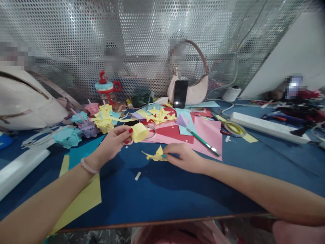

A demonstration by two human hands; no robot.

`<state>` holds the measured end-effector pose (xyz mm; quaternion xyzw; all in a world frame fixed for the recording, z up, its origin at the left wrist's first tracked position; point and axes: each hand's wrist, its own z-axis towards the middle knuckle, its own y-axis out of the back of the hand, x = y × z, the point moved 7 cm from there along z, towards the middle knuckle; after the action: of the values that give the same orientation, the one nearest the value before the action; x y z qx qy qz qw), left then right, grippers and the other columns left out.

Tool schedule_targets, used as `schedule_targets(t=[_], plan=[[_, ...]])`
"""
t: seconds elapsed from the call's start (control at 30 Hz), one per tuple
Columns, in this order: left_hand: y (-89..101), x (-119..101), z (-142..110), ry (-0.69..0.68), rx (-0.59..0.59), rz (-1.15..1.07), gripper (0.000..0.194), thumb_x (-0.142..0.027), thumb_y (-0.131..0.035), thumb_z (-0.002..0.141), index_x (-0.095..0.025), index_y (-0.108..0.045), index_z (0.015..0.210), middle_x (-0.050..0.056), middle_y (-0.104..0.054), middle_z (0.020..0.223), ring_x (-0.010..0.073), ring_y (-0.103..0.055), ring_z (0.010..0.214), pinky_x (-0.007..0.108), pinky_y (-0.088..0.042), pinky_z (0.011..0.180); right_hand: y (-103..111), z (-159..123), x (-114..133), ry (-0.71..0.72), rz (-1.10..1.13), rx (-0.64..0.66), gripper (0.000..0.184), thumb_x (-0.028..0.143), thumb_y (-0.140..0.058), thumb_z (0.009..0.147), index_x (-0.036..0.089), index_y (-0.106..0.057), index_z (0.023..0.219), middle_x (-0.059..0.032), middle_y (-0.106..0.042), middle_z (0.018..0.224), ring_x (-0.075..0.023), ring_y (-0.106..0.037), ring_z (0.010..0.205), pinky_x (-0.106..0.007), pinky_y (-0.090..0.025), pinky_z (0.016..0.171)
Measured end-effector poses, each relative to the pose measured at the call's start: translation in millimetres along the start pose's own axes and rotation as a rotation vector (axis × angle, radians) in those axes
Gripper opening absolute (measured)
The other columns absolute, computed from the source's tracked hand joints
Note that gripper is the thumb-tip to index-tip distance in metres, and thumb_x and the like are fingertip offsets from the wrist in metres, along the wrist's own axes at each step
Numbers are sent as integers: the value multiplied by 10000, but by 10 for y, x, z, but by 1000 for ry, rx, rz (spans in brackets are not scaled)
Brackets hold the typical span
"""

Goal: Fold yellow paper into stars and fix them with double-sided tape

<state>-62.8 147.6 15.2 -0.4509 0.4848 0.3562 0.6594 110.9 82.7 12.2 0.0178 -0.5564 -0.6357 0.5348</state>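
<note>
Raised above the blue tabletop, my left hand point(113, 140) pinches a pale yellow paper tube point(140, 132) between thumb and fingers. A beaded bracelet point(88, 166) circles that wrist. To its right, my right hand point(181, 157) is closed on a folded yellow paper piece point(156, 155) with pointed tips, low over the table; the fingers cover part of it. Beyond both hands, several yellow paper stars point(160, 115) lie on red paper point(170, 135). Behind my left hand are folded paper flowers in yellow point(104, 124), purple point(87, 129) and blue point(68, 136).
A green utility knife point(204, 142) rests on pink paper point(209, 130). Tape rolls point(234, 129) and a white power strip point(269, 126) lie on the right. At the back stand a handbag point(196, 89), a phone point(180, 94) and a red-handled cup point(105, 88). Yellow sheets point(83, 200) lie under my left forearm.
</note>
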Motion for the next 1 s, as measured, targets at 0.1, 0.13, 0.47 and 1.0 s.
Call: schedule_targets(t=[0.1, 0.13, 0.47, 1.0], plan=[[6, -13, 7, -5, -16, -34, 236, -304, -801, 561, -146, -647, 643, -46, -473, 503, 34, -392, 446, 159, -352, 437, 66, 13, -253, -314, 189, -46, 189, 216, -415, 807, 165, -494, 643, 21, -474, 593, -92, -431, 537, -208, -339, 501], [18, -9, 9, -5, -26, -37, 235, -300, -802, 559, -146, -648, 645, -43, -478, 511, 34, -397, 453, 156, -351, 439, 76, 9, -330, -393, 234, -57, 202, 231, -417, 799, 169, -461, 612, 35, -425, 569, -85, -393, 516, -207, -311, 482], [9, 7, 13, 19, -9, -50, 225, -292, -787, 587, -142, -635, 656, -43, -470, 520, 36, -404, 458, 152, -375, 438, 98, 20, -699, -576, 373, -138, 224, 317, -474, 744, 172, -447, 575, 49, -390, 541, -76, -351, 482, -217, -265, 461], [120, 62, 4, -4, -20, 178, 283, -405, -732, 634, -154, -672, 750, -28, -527, 543, 57, -438, 506, 162, -366, 470, 508, 607, -1044, -127, -596, 71, 249, 267, -512, 772, 177, -630, 972, -82, -635, 1045, -220, -537, 1004, -314, -346, 852]])
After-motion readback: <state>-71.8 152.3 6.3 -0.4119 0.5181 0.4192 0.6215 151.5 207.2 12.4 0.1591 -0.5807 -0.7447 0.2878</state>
